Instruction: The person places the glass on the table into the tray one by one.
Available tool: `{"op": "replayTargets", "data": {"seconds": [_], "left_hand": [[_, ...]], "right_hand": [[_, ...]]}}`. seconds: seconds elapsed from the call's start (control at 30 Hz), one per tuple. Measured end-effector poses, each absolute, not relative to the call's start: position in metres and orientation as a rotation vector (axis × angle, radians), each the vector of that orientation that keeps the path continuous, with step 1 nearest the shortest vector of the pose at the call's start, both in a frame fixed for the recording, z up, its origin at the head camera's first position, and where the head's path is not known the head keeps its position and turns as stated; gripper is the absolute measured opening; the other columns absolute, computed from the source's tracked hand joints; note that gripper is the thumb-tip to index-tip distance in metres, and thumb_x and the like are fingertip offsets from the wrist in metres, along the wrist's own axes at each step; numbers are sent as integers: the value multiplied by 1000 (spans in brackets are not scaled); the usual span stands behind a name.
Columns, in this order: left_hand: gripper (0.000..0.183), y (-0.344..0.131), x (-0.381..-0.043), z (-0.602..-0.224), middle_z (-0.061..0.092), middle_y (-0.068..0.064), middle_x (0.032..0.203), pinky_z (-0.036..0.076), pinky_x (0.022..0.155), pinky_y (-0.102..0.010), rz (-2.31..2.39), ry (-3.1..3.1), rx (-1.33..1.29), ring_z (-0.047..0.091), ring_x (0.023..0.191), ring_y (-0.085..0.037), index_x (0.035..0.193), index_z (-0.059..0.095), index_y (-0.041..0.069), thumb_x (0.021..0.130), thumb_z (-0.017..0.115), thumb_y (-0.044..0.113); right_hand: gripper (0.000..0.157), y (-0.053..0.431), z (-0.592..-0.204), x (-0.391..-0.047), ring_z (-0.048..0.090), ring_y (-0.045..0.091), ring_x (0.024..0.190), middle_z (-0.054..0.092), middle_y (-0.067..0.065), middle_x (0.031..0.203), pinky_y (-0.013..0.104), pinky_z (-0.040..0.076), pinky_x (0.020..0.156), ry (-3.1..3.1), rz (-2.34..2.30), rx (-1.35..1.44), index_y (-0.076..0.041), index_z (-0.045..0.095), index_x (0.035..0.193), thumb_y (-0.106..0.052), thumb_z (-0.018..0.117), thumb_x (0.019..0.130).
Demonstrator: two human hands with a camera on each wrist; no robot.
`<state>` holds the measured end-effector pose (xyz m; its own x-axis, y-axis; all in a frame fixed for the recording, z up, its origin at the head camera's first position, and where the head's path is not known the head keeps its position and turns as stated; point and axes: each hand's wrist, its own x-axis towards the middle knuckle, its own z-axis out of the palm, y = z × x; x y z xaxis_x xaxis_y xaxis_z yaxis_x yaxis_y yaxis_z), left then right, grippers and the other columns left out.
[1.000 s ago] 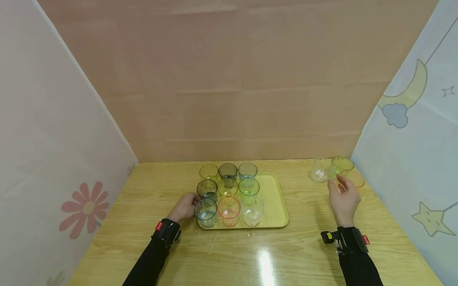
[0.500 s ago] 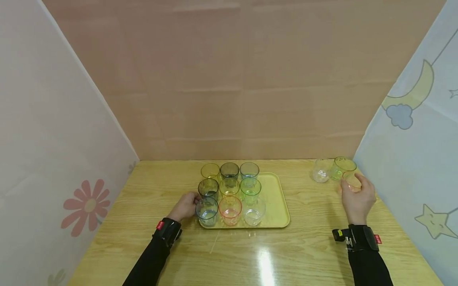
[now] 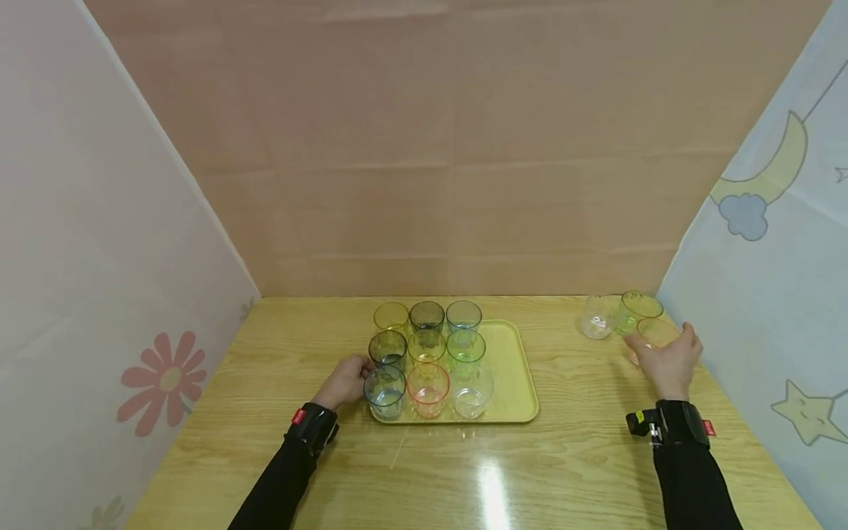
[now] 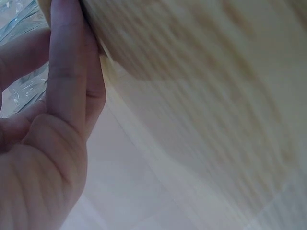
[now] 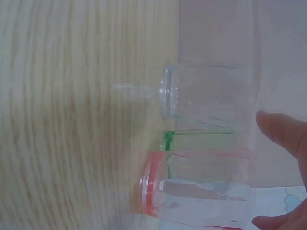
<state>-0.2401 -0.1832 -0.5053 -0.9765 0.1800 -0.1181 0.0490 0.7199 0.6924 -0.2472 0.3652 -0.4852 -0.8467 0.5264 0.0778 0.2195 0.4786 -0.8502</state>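
My left hand (image 3: 343,383) grips the left edge of the yellow tray (image 3: 518,383) in the head view, its fingertips partly hidden by glasses. Up close in the left wrist view, its fingers (image 4: 69,72) lie along the edge, clear glass behind. At the far right, my right hand (image 3: 669,364) is at a red-rimmed glass (image 3: 656,333). In the right wrist view, this hand's thumb and a finger are spread near the mouth of the upright red-rimmed glass (image 5: 201,191), the thumb apart from it. A clear glass (image 3: 598,320) and a green glass (image 3: 639,305) stand beside it.
Several coloured glasses fill the tray's left part in rows, including another red-rimmed glass (image 3: 428,390), a clear glass (image 3: 472,397) and a blue glass (image 3: 385,394). A brown back wall (image 3: 450,184) and a patterned right wall (image 3: 782,294) bound the wooden table (image 3: 550,471).
My right hand moved right with the red-rimmed glass, set it in front of the green one, then loosened its fingers and drew back slightly. My left hand stayed at the tray.
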Motion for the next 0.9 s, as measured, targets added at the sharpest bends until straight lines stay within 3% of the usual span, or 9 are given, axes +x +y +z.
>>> {"op": "replayTargets", "data": {"seconds": [0.13,0.33,0.5,0.6,0.7,0.8,0.9], "left_hand": [[13,-182,-241,-505,61,-6,83,47,67,-29,1097,2738,169,55,76,-17,98,66,-4,86,68,1],[11,-182,-241,-504,61,-6,81,47,66,-29,1096,2757,207,55,75,-17,95,67,-3,85,68,0],[10,-182,-241,-504,61,-6,79,46,64,-28,1094,2748,187,54,73,-16,94,67,-3,84,69,0],[10,-182,-241,-505,61,-6,81,46,64,-28,1077,2753,198,54,74,-16,95,66,-2,85,68,1],[10,-182,-242,-505,61,-6,81,46,65,-28,1075,2749,198,55,74,-16,95,66,-2,85,68,1],[10,-182,-242,-505,62,-6,81,47,65,-28,1081,2746,186,56,74,-17,95,66,-2,86,68,1],[11,-182,-241,-504,62,-7,82,47,65,-29,1091,2740,170,56,74,-17,96,66,-3,86,68,1]], "right_hand": [[109,372,-490,-251,10,54,143,3,35,157,65,20,112,-2456,1349,-661,0,-6,155,-44,67,87],[105,374,-500,-254,22,53,139,13,31,157,62,27,109,-2378,1476,-721,-6,-8,156,-38,66,90],[98,375,-503,-256,27,44,138,16,23,159,53,31,108,-2289,1594,-788,-10,0,156,-37,67,90],[88,375,-504,-256,30,38,132,24,21,152,47,35,100,-2238,1613,-821,-10,12,151,-36,69,89],[82,374,-505,-255,33,32,127,34,7,137,41,37,94,-2185,1642,-824,-15,18,144,-38,72,86],[80,371,-506,-254,38,24,120,36,-6,124,36,37,93,-2103,1691,-798,-23,22,140,-39,76,83],[78,368,-509,-254,41,13,106,36,-10,117,29,37,89,-2035,1709,-734,-26,25,139,-40,76,82]]}}
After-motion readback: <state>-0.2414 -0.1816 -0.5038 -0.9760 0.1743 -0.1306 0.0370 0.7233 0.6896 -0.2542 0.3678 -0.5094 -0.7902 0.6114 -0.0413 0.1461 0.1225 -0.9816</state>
